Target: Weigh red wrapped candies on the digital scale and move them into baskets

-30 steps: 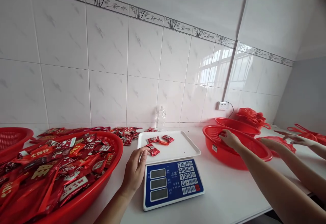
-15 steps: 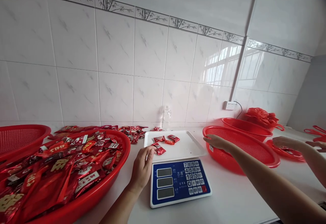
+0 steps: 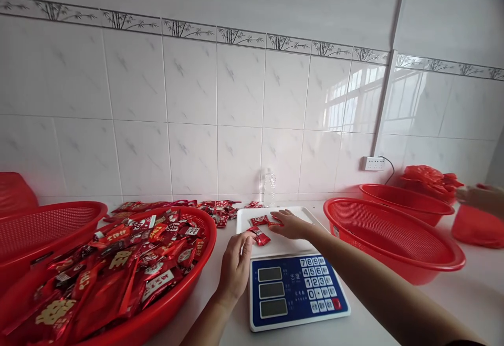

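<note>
Several glossy red packets [image 3: 260, 237] with crimped ends lie on a smooth white tray [image 3: 284, 246] at the far side of a slab-like scale [image 3: 299, 309], its blue face set with three grey rectangular displays [image 3: 271, 290] and square white keys [image 3: 314, 272]; left of the scale, a round-rimmed red plastic basin [image 3: 205, 264] brims with shiny, creased sachets [image 3: 118, 278], while a perforated red basket [image 3: 409, 271] sits to the scale's right on the pale tabletop [image 3: 464, 293]; a clear ridged bottle [image 3: 270, 187] stands upright beyond the scale, before glossy marbled tile [image 3: 189, 157]. At the scale's far left corner, the left hand [image 3: 235, 264] curls thumb and forefinger at the left edge of the nearest packet, though whether they pinch it cannot be told; beyond the scale's keys, the right hand [image 3: 293, 226] reaches palm down across the tray, fingers stretched over other packets, one partly covered beneath them; whether they grip it is likewise unclear.
</note>
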Demonstrator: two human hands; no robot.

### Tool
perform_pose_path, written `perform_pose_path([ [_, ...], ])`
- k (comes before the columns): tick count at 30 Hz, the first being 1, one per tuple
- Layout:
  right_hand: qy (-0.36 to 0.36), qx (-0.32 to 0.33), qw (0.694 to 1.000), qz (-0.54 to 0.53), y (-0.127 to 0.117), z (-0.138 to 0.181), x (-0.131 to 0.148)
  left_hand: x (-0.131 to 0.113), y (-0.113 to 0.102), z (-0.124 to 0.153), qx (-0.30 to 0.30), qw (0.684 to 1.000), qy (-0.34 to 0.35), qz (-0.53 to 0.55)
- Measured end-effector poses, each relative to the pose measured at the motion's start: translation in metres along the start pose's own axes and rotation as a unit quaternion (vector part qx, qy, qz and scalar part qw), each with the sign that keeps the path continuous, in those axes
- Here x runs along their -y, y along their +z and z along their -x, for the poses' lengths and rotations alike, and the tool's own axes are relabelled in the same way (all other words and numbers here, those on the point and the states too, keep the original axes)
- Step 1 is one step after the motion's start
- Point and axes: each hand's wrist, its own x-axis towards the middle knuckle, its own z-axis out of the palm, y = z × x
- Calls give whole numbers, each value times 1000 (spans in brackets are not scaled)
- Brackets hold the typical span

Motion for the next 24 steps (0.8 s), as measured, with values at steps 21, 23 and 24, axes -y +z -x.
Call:
perform_pose_path([
  [21, 80, -166, 977, 109, -43, 51, -69, -3, -1, 1, -5, 1000, -1, 10],
  [23, 128, -184, 967, 123, -56, 63, -89, -4, -1, 1, -5, 1000, -1, 11],
  [24, 153, -188, 961, 130, -62, 70, -100, -4, -1, 1, -5, 1000, -1, 11],
])
